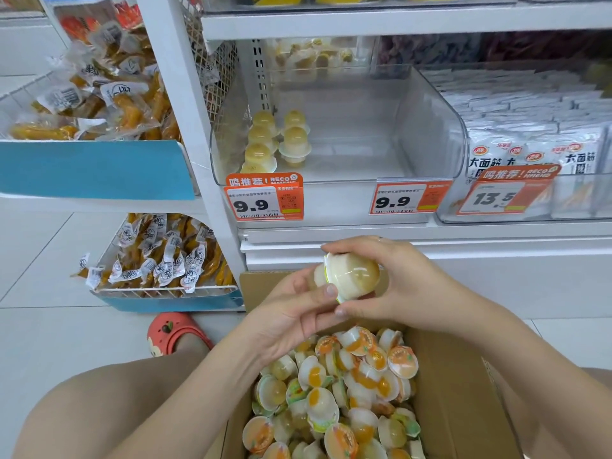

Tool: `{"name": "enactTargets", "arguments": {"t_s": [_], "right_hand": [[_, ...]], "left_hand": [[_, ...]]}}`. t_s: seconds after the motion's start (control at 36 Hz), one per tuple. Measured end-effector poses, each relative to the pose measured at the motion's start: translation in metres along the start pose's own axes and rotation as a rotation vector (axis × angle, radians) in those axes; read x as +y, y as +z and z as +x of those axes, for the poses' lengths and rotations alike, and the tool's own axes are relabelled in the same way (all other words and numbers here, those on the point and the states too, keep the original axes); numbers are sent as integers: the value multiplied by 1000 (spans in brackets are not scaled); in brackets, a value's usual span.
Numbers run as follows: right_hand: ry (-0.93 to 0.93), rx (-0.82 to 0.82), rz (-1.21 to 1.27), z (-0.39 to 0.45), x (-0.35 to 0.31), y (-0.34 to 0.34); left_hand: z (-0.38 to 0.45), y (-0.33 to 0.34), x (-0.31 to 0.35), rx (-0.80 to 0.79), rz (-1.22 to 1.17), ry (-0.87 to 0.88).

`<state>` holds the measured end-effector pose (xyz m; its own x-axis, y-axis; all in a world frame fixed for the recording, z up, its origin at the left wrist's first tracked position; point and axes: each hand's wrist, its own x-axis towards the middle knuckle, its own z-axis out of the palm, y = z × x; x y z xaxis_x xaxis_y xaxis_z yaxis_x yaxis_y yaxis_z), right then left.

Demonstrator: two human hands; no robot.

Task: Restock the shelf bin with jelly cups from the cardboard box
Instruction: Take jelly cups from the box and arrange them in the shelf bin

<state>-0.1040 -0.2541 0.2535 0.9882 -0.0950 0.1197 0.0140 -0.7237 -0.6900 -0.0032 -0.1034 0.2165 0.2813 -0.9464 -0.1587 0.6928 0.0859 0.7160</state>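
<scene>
Bare knees frame the cardboard box [463,392] at the bottom edge of my view; it stands open on the pale tiled floor [49,293], filled with loose jelly cups [331,392]. Above the box's far edge, my left hand [291,313] and right hand [407,286] are both closed around one jelly cup [351,276], held on its side, fingertips pinching its rim. Beyond the hands, the clear shelf bin [430,134] sits on the white shelf [397,233], mostly bare, with several yellow cups [261,140] upright along its left wall. Two orange price tags [261,203] marked 9.9 hang on its front edge. White snack packets [530,154] fill the bin beside it on the right. Wire baskets of wrapped snacks [99,104] stand left of the shelf post. A red clog [172,332] rests on the floor beside the box's left corner.
</scene>
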Motion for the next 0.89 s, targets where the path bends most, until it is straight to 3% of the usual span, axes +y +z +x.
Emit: {"name": "enactTargets", "arguments": {"t_s": [0.14,0.31,0.39,0.5,0.58,0.69,0.78,0.89], "right_hand": [[-14,-4,78,0,-3,0],[8,117,151,5,-5,-2],[32,240,236,16,-17,-22],[99,506,172,57,-24,-69],[198,438,-98,108,-20,-87],[306,217,-304,181,2,-72],[390,63,-279,213,23,-51],[365,48,-250,228,37,-32]], "left_hand": [[0,1,-1,11,-51,4],[0,4,8,42,51,-2],[-1,8,40,116,433,18],[0,-7,81,407,1043,179],[7,-30,88,550,1239,308],[15,-40,90,651,1407,384],[16,-44,91,637,1443,384],[17,-48,92,654,1592,375]]}}
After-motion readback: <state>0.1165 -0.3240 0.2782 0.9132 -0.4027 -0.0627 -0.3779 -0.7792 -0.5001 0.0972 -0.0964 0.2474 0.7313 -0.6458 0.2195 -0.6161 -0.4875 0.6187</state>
